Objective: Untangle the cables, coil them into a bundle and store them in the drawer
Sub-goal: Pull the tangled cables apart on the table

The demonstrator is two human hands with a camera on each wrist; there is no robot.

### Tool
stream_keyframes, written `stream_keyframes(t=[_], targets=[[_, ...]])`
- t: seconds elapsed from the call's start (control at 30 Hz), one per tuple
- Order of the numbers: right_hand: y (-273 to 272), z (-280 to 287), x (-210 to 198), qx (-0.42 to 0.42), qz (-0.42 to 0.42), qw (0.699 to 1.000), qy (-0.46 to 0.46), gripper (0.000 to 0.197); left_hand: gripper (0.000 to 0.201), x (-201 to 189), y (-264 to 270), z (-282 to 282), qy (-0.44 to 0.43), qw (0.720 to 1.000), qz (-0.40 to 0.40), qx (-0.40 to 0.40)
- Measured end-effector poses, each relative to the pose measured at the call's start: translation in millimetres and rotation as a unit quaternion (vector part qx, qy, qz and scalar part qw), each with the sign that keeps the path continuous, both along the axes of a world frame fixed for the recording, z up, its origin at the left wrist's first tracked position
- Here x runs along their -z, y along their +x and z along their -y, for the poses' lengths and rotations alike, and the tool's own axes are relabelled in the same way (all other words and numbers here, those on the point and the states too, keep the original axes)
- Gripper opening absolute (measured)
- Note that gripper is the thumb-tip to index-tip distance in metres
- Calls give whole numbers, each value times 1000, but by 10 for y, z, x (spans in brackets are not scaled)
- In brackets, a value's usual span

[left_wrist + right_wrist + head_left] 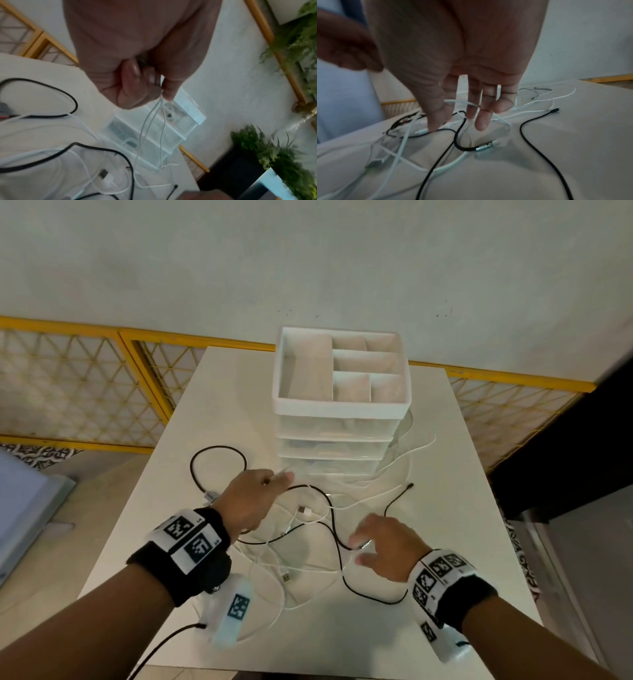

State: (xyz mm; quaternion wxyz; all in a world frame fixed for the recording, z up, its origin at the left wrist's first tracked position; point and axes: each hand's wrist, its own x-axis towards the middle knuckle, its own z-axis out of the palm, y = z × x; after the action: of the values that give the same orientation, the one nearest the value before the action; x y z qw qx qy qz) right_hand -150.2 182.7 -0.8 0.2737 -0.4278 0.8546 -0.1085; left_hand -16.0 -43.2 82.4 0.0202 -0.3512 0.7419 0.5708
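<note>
A tangle of black cable (pixel 334 518) and white cables (pixel 308 568) lies on the white table (pixel 455 542) in front of a translucent drawer unit (pixel 329 440); its drawers look closed. My left hand (pixel 284 477) hovers just before the unit. In the left wrist view this left hand (pixel 161 90) pinches thin white cable strands (pixel 145 124), which hang down to the table. My right hand (pixel 359 549) is lower right over the tangle. From the right wrist, the right hand (pixel 458 121) has straight, spread fingers reaching into the cables, beside a metal plug (pixel 486 146) of the black cable.
The drawer unit carries a white divided tray (pixel 342 402) on top. A yellow lattice fence (pixel 68 378) runs behind the table, and dark furniture (pixel 565 457) stands at the right. Green plants (pixel 274 155) grow beyond the table's far side. The table's edges lie close on both sides.
</note>
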Motion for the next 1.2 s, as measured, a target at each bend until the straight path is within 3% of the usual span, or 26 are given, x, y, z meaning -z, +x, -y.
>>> stream_keyframes(t=[0.07, 0.17, 0.23, 0.37, 0.47, 0.63, 0.8, 0.9, 1.03, 1.2], targets=[[-18, 83, -103, 5, -19, 999, -37, 13, 41, -73, -42, -23, 54, 998, -40, -19], [-102, 213, -631, 39, -11, 976, -213, 17, 37, -178, -107, -94, 69, 991, -112, 3], [-122, 257, -1049, 42, 43, 952, -301, 17, 32, -227, -169, -151, 58, 987, -152, 1], [-58, 264, -1583, 39, 157, 909, -385, 10, 26, -292, -297, -204, 42, 976, -209, -48], [38, 342, -1653, 34, 158, 893, -420, 2, 26, -328, -327, -257, 51, 972, -230, -16], [95, 451, -1663, 21, 132, 881, -453, 28, 25, -330, -349, -323, -3, 974, -221, 52], [-65, 361, -1707, 72, 70, 905, -414, 33, 33, -398, -288, -125, 34, 966, -251, -58], [-64, 344, -1694, 59, 72, 909, -407, 35, 30, -444, -307, -17, 50, 966, -250, -53], [-10, 477, -1792, 47, 84, 875, -474, 36, 31, -370, -343, -219, 53, 976, -208, 31], [-238, 520, -1859, 126, 38, 813, -567, 40, 30, -269, -253, -327, 226, 952, -206, 35]])
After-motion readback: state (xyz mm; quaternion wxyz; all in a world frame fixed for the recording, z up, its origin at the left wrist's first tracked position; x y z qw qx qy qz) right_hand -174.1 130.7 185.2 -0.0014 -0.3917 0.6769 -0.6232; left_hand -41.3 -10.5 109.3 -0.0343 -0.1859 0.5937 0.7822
